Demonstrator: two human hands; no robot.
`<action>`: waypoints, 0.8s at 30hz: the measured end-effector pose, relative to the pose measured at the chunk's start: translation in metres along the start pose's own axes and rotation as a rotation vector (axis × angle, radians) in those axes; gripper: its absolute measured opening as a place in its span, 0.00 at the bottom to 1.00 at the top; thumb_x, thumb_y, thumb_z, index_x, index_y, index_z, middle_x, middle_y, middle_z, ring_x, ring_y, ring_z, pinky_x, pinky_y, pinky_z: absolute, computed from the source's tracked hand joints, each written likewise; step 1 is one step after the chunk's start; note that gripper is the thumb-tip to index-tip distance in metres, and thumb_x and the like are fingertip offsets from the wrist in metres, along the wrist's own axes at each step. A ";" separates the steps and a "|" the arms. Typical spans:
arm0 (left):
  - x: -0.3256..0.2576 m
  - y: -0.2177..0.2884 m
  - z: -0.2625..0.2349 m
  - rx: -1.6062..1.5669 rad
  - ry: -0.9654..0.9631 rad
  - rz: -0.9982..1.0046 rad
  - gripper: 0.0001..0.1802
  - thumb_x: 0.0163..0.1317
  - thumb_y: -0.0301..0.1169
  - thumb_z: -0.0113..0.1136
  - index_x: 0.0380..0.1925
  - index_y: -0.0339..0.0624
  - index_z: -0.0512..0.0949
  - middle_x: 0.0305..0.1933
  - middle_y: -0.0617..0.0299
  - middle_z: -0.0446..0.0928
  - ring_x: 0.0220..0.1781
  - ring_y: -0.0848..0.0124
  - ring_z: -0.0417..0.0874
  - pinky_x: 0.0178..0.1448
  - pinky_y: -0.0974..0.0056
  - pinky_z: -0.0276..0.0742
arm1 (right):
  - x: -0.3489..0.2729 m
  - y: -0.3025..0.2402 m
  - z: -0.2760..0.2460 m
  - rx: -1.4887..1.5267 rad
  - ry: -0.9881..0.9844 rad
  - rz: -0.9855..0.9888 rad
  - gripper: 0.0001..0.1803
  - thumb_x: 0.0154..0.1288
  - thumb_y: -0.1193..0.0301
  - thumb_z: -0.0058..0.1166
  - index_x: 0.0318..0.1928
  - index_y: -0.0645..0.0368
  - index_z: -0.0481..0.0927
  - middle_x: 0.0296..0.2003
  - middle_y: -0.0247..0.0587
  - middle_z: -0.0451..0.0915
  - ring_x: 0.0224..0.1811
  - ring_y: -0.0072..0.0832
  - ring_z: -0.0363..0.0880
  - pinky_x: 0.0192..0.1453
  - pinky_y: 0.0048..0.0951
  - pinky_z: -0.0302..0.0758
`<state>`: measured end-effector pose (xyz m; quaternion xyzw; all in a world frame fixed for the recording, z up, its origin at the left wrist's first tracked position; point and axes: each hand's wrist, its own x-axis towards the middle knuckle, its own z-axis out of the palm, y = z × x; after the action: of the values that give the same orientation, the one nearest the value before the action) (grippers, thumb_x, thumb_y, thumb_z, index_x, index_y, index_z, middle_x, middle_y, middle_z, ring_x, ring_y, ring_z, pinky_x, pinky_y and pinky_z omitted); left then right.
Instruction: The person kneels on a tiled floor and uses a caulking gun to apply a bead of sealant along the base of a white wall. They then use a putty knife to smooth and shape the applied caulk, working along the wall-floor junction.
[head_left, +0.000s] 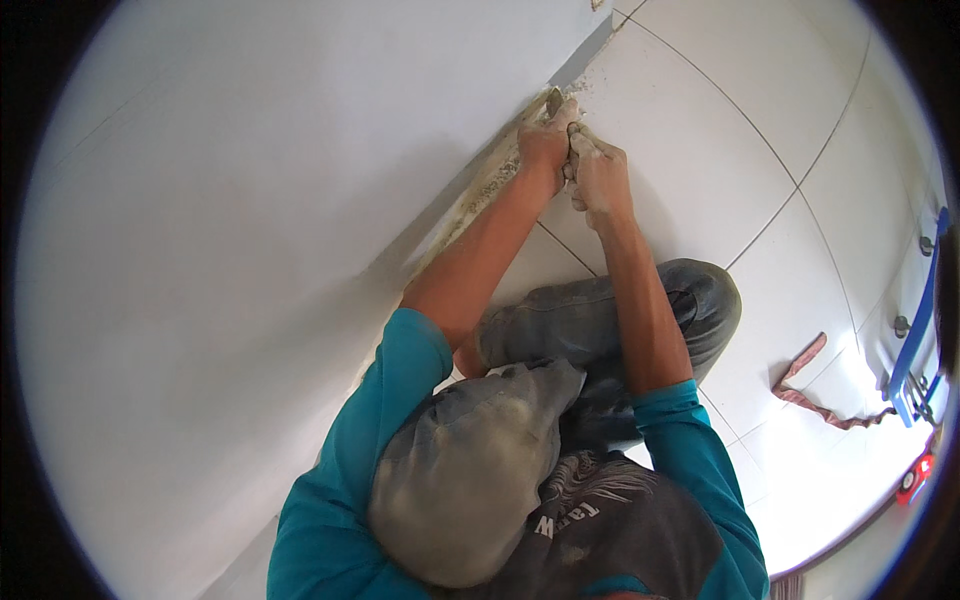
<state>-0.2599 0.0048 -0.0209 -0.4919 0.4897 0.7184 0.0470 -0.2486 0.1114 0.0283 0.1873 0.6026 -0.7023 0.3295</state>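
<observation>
Both my hands are close together low at the foot of the white wall point(250, 190), where it meets the tiled floor point(720, 160). My left hand point(546, 142) is closed, and a small flat brownish piece point(553, 100) shows by its fingers, against the wall's base. Beside it on the right, my right hand point(602, 175) is curled shut, its fingers pale with dust and touching or nearly touching the left hand. What the fingers wrap round is mostly hidden. Along the wall's base runs a rough, broken strip point(490, 182) of exposed plaster.
My bent leg point(700, 300) in dark, dusty trousers lies below my hands. Pale crumbs point(578, 88) are scattered near the wall. At the right are a crumpled reddish-brown cloth strip point(800, 395), a blue frame-like object point(915, 330) and a red object point(914, 480).
</observation>
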 end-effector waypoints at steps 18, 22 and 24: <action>0.010 -0.008 -0.005 0.100 0.008 0.010 0.21 0.63 0.43 0.78 0.41 0.37 0.83 0.37 0.59 0.82 0.33 0.67 0.82 0.32 0.57 0.78 | -0.006 0.006 0.007 0.026 0.075 0.013 0.16 0.82 0.61 0.50 0.52 0.55 0.87 0.25 0.28 0.71 0.16 0.15 0.58 0.16 0.22 0.52; 0.007 -0.005 -0.007 0.071 -0.025 0.044 0.19 0.63 0.46 0.78 0.34 0.41 0.84 0.32 0.62 0.80 0.28 0.68 0.79 0.30 0.59 0.74 | -0.008 0.006 0.005 0.069 0.096 0.034 0.16 0.82 0.61 0.50 0.50 0.57 0.86 0.25 0.29 0.72 0.16 0.15 0.60 0.16 0.23 0.54; 0.005 0.000 -0.013 0.067 -0.128 -0.004 0.19 0.64 0.47 0.77 0.32 0.42 0.84 0.29 0.63 0.79 0.25 0.69 0.78 0.29 0.59 0.72 | -0.007 0.008 0.007 0.035 0.095 0.030 0.21 0.81 0.61 0.49 0.60 0.61 0.86 0.26 0.31 0.73 0.18 0.18 0.64 0.17 0.25 0.59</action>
<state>-0.2536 -0.0070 -0.0255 -0.4439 0.5085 0.7316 0.0962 -0.2371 0.1062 0.0287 0.2351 0.6024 -0.6981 0.3075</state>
